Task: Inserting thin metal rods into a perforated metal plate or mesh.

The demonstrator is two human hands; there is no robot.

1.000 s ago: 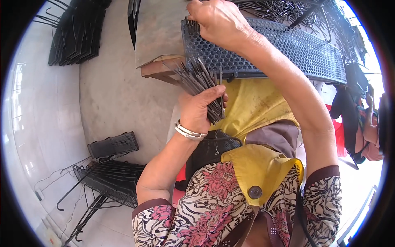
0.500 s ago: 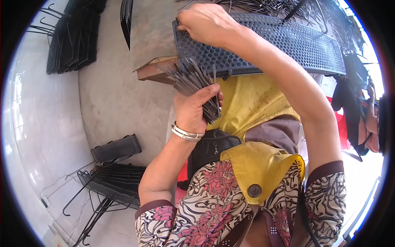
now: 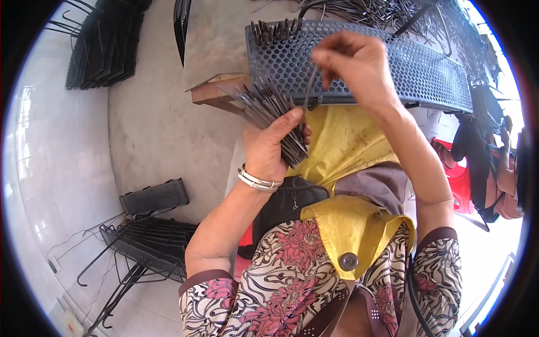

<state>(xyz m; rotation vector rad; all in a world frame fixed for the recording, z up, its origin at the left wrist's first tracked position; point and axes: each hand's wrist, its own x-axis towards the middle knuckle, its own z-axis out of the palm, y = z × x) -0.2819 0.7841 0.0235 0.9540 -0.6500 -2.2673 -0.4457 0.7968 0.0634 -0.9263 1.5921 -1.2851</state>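
In front of me a dark grey perforated panel (image 3: 404,67) with honeycomb-like holes lies crosswise. A cluster of short dark strips (image 3: 275,31) stands up at its far left corner. My left hand (image 3: 269,137) is closed around a thick bundle of thin dark strips (image 3: 268,106), just off the panel's near left edge. Above the panel's middle, my right hand (image 3: 359,70) pinches the upper end of a single thin strip (image 3: 310,87). This strip runs down to my left thumb, its lower end beside the bundle.
A brown wooden edge (image 3: 216,89) juts out left of the panel. Many loose strips (image 3: 382,12) lie beyond it. Stacked black panels (image 3: 106,48) stand at the far left, more on a rack (image 3: 149,241) at the near left. Another person (image 3: 505,163) is at the right.
My right hand has moved from the panel's far left corner toward me and to the right, uncovering the standing strips. It now pinches a strip at the bundle. My left hand has barely moved.
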